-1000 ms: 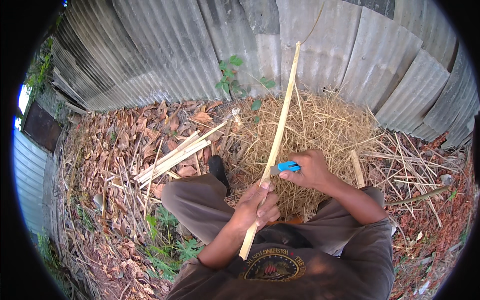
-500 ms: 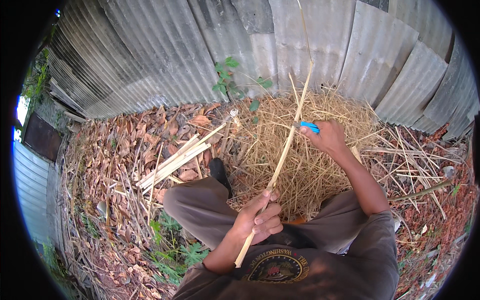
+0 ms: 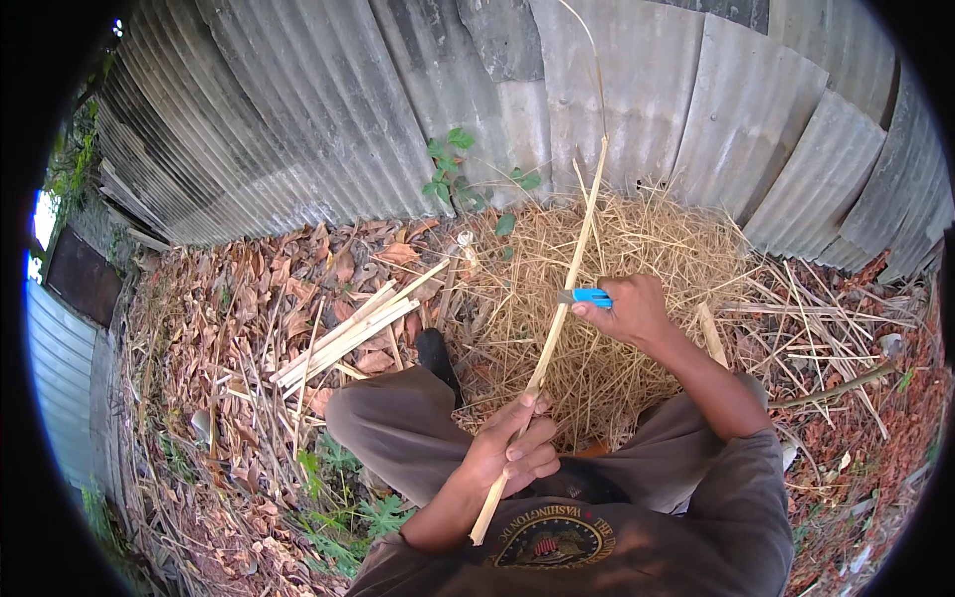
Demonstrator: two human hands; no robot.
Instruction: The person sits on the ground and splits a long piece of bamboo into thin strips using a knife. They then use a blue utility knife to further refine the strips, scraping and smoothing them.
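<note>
A long pale strip, seemingly split bamboo (image 3: 564, 303), slants from my lap up toward the metal wall, with a thin curling sliver at its far tip. Its near part is gripped in my left hand (image 3: 509, 448), fingers wrapped round it, and the near end sticks out below the fist. In my right hand (image 3: 634, 306) is a blue-handled utility knife (image 3: 594, 298). The knife's short blade rests against the strip's right side, about midway along it. My right hand is closed on the handle.
Straw-like shavings (image 3: 647, 239) heap up before my crossed legs. Several cut strips (image 3: 348, 333) lie on dry leaves (image 3: 269, 289) to the left. Thin sticks (image 3: 826, 318) scatter at right. A corrugated metal wall (image 3: 328, 109) stands across the back, a small green plant (image 3: 445, 169) at its foot.
My right hand with the knife has slid down along the strip, nearer to my left hand. The strip has shifted slightly left and down at its far end; my left hand keeps its grip.
</note>
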